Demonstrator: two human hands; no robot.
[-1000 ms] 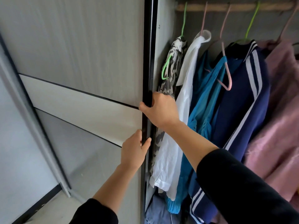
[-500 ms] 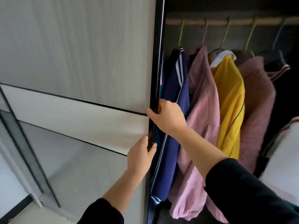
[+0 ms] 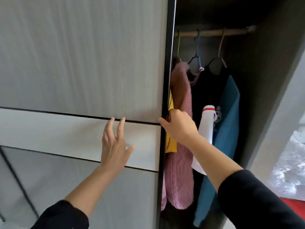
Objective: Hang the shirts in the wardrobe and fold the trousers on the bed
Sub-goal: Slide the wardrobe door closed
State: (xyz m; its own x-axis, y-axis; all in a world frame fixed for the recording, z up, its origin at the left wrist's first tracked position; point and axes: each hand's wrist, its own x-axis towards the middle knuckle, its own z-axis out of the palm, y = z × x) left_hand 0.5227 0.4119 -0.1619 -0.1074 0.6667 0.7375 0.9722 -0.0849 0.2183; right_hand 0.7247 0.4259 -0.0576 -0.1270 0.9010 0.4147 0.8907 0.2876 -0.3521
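left hand (image 3: 113, 146) fingers straight, spread wide, at sliding door (image 3: 79, 63) face | right hand (image 3: 179, 126) curled round door's edge | shirts (image 3: 228, 129) hang on rail (image 3: 214, 32) inside wardrobe (image 3: 264, 80)

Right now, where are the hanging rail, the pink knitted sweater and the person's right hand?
hanging rail (image 3: 212, 32): head view, bare middle stretch of the wood.
pink knitted sweater (image 3: 179, 179): head view, lower cable-knit front.
right hand (image 3: 179, 128): head view, back of the hand gripping the sliding door (image 3: 82, 63).

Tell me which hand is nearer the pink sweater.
Right. The right hand grips the door edge beside the pink sweater; the left hand is spread over its face, farther left.
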